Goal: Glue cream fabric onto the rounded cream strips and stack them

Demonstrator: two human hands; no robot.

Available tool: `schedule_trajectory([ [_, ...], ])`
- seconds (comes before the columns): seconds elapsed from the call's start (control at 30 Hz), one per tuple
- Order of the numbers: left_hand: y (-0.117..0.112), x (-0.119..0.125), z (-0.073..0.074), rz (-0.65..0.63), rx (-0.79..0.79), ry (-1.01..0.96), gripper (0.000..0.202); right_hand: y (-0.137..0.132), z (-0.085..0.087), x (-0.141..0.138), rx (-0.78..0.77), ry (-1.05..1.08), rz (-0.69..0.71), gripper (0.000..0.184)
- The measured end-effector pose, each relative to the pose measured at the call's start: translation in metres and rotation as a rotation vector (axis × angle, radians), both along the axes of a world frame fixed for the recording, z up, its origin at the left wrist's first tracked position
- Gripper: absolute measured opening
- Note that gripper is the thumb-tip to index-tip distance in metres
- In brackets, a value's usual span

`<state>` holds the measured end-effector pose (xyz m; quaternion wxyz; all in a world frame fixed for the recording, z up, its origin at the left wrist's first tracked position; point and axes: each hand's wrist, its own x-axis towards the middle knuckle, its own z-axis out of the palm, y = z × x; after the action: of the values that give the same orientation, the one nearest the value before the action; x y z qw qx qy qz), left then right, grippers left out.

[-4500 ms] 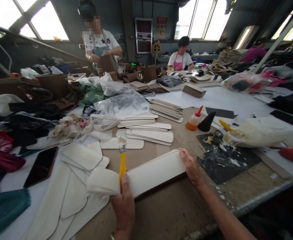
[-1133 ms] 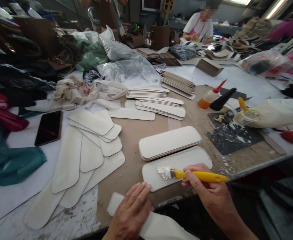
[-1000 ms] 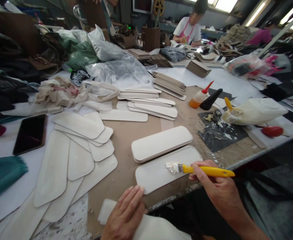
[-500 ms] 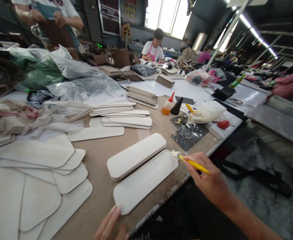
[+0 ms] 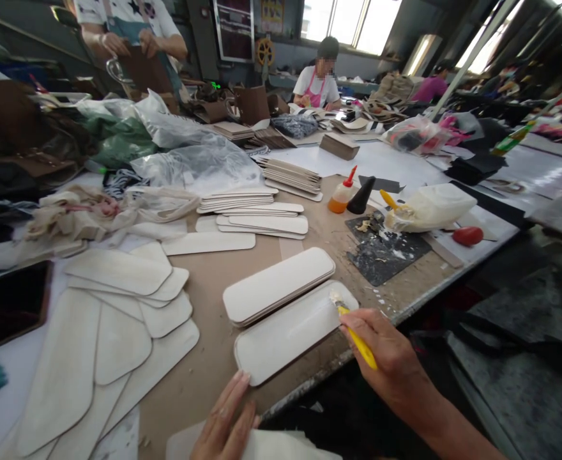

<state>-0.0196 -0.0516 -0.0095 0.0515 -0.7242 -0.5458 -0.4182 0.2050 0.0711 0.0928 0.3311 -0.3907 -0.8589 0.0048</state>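
Note:
My right hand (image 5: pixel 387 354) grips a brush with a yellow handle (image 5: pixel 362 344). White paste coats its bristles, which touch the far right end of a glossy white panel with rounded corners (image 5: pixel 288 335). At the panel's near left corner lie the outstretched fingertips of my left hand (image 5: pixel 228 415). Directly behind that panel is a neat stack of similar panels (image 5: pixel 278 285). Below my left hand, more pale pieces (image 5: pixel 285 447) show at the bottom edge, partly cut off.
Loose panels (image 5: pixel 122 345) fan out on the left beside a phone (image 5: pixel 15 305). Behind are further stacks (image 5: pixel 262 223), a red-tipped bottle (image 5: pixel 341 197), a black cone (image 5: pixel 361 197), a smeared dark sheet (image 5: pixel 386 252) and a white container (image 5: pixel 437 206). Co-workers sit and stand farther back.
The brush has moved from beyond the panel's far right end onto its surface. My view has shifted left, bringing the phone into sight. My left hand stays at the near corner.

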Motion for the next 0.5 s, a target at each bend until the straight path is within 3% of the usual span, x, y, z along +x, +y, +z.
schedule_trajectory([
  [0.13,-0.002,-0.002,0.003,-0.026,-0.030,0.013,0.025,-0.024,-0.015,-0.036,-0.046,0.033,0.222,0.026],
  [0.27,-0.003,-0.004,0.001,-0.051,-0.027,-0.020,0.034,-0.040,-0.014,-0.065,-0.215,0.210,0.379,0.020],
  [0.33,-0.004,-0.006,0.003,-0.077,-0.036,-0.016,0.030,-0.037,-0.008,-0.063,-0.322,0.301,0.352,0.022],
  [0.5,-0.002,-0.008,0.011,-0.106,-0.080,0.056,0.024,-0.023,-0.001,-0.058,-0.405,0.405,0.192,0.018],
])
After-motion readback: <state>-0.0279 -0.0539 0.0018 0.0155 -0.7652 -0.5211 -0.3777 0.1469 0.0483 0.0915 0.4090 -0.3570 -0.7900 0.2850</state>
